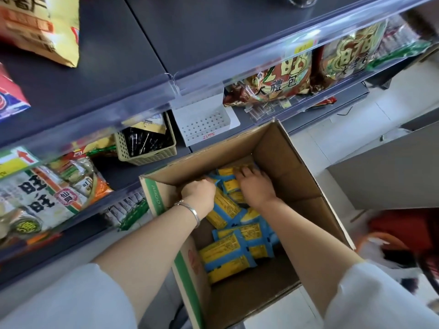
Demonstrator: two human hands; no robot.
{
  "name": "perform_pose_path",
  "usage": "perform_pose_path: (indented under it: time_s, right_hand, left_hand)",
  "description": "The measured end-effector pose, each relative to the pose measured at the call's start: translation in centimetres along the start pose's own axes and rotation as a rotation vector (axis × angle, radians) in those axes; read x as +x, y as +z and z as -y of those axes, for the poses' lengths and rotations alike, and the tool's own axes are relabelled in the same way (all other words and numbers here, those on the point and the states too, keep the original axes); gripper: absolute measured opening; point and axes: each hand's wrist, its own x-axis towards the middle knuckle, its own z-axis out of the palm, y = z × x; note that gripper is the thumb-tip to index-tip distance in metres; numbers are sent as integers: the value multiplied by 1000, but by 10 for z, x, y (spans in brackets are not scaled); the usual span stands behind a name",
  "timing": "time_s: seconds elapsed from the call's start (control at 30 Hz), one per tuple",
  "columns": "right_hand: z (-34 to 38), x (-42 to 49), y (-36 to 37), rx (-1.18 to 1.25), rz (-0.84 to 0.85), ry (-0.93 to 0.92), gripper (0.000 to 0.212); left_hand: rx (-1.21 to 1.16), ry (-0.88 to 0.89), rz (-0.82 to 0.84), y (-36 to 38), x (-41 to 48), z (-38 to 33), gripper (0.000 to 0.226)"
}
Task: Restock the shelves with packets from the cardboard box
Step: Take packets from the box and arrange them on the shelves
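Low between cardboard box (285, 167) walls, left hand (198, 192) and right hand (255, 185) grip packets (225, 257) — fingers (241, 173) curled round them.

We log the cardboard box (297, 162) on the floor, just before the shelves (114, 67). The packets (228, 255) lie inside it, piled on its bottom. Both hands reach in at the far end, the left hand (199, 191) beside the right hand (254, 184), both on the packets. Behind the box's far left corner a basket (152, 155) sits on a low shelf; a tray (204, 122) stands to its right, large bags (280, 77) further right
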Motion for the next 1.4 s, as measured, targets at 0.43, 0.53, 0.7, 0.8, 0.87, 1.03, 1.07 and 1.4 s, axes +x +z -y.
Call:
perform_pose_path:
  time_s: [0.43,0.53,0.7,0.8,0.87,1.03,1.07,1.4]
  right_hand:
    - [-11,-64,-102,361,-141,191,23]
    - [-13,-85,-135,436,-211,213,28]
    - [-15,-123,-197,585,-402,166,41]
    - [-11,-145,-239,675,-534,93,34]
    - [-4,-161,-266,716,-602,52,29]
    - [16,-190,-321,842,-709,-60,31]
    - [21,-193,-330,876,-724,-81,34]
    - [111,-196,-415,1471,-572,-332,20]
  left_hand:
    - [-221,0,-208,-94,-73,11,26]
    - [-313,-23,-300,-119,-101,17,25]
    - [-427,-8,-483,-167,-158,32,24]
    - [-437,-15,-613,-200,-200,42,20]
    - [-482,-16,-686,-218,-226,50,20]
    - [-622,-26,-880,-252,-283,71,29]
    - [-649,-22,-912,-256,-294,75,33]
    - [-741,43,-1134,-300,-364,157,34]
